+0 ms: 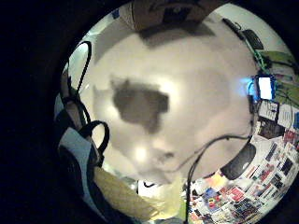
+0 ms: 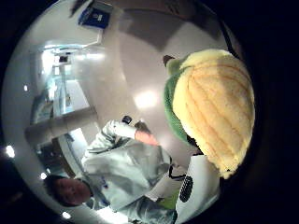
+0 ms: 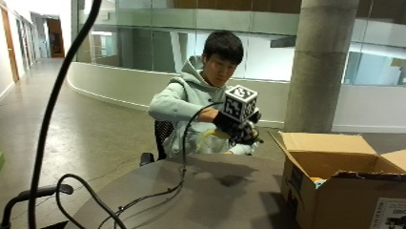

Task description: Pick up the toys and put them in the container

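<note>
Closest to the palm, the thumb-side view is filled on one side by a plush toy (image 2: 212, 109) with a ribbed yellow belly and a green rim, turtle-like by the look of it, pressed right up against the hand. From the outside view the gloved right hand (image 3: 239, 128) is raised above the desk (image 3: 209, 191) in front of the person's chest, fingers curled round the toy, of which only a sliver of yellow-green (image 3: 209, 135) peeks out beside the glove. Below the hand the desk shows a dark shadow (image 1: 140, 105) on an otherwise pale surface, so the toy is carried well clear of it, not resting. Further off to the side stands the open cardboard box (image 3: 336, 191), its flaps up and something blue and orange just visible inside at the rim; this is presumably the container. The step in hand reads as carrying the toy across to the box. To do it well, the hand should travel high enough to clear the near upright flap (image 3: 298, 143), come over the middle of the opening rather than the edge, lower a little so the soft toy does not bounce off the rim, and only then let the fingers uncurl.
</note>
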### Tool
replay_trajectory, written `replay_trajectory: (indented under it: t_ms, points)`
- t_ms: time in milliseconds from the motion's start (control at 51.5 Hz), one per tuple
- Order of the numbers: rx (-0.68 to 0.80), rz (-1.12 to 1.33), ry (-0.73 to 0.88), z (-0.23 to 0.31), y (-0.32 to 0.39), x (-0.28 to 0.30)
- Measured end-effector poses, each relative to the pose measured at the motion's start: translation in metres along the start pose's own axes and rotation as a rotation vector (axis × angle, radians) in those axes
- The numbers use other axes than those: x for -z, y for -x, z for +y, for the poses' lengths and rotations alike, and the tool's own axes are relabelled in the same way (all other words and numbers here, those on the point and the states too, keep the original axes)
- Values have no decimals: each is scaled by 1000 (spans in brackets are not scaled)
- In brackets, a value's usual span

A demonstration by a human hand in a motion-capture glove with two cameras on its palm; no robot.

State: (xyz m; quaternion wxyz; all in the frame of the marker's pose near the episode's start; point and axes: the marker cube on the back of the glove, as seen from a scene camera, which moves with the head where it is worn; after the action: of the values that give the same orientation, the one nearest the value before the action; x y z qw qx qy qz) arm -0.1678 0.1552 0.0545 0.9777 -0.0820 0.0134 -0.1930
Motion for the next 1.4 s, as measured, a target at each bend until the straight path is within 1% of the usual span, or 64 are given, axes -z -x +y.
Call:
replay_trajectory:
  t_ms: [78,136,233,330,504,660,796,854,1048,1145,1242,1397]
  points:
    - [45,8,-57,-12,-24,59]
    - [37,29,-113,-18,-24,97]
    - [-58,-1,-191,-22,10,131]
    - [-75,-45,-244,-47,17,163]
    - [-101,-100,-337,-94,22,191]
    - [-111,-100,-473,-131,24,202]
    - [-166,9,-475,-154,16,203]
    - [-174,18,-487,-157,13,201]
    - [-163,-9,-528,-143,2,195]
    - [-154,-2,-543,-120,-7,198]
    - [-133,19,-559,-99,-35,206]
    - [-149,21,-552,-41,-44,198]
